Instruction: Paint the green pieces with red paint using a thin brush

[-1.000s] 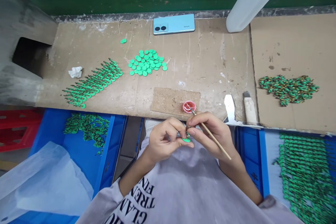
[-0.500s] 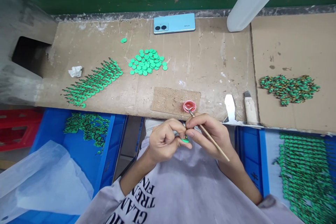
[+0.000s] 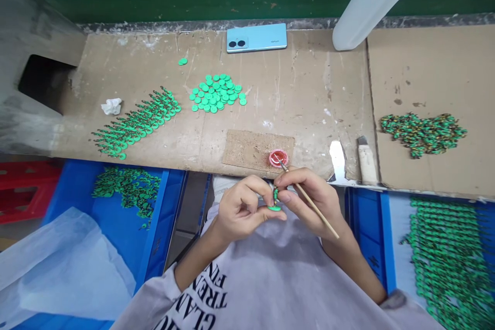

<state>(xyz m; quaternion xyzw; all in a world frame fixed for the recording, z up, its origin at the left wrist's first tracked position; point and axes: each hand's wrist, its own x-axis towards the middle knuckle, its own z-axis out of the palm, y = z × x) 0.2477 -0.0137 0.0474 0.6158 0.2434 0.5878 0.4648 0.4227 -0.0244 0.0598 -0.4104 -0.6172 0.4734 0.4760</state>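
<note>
My left hand (image 3: 245, 207) pinches a small green figure on a round green disc (image 3: 274, 208), with the disc resting on the thumb. My right hand (image 3: 311, 201) grips a thin wooden brush (image 3: 315, 210), and its fingertips meet the upper part of the figure. The brush tip points toward a small pink-rimmed cup of red liquid (image 3: 278, 158), just beyond my hands on a cardboard piece (image 3: 247, 149). Loose green discs (image 3: 216, 94) lie in a pile farther back. Rows of green pieces on discs (image 3: 137, 126) stand to the left.
A light blue phone (image 3: 266, 37) lies at the back edge. On the right are a knife-like tool (image 3: 366, 160) and a heap of small green-brown pieces (image 3: 423, 134). Blue bins (image 3: 154, 232) flank my body, with more green pieces (image 3: 450, 258) at right. A white tube (image 3: 371, 5) slants overhead.
The small figure between my fingers now shows upright above its disc, where before it was mostly hidden. Both hands have stayed nearly in place.
</note>
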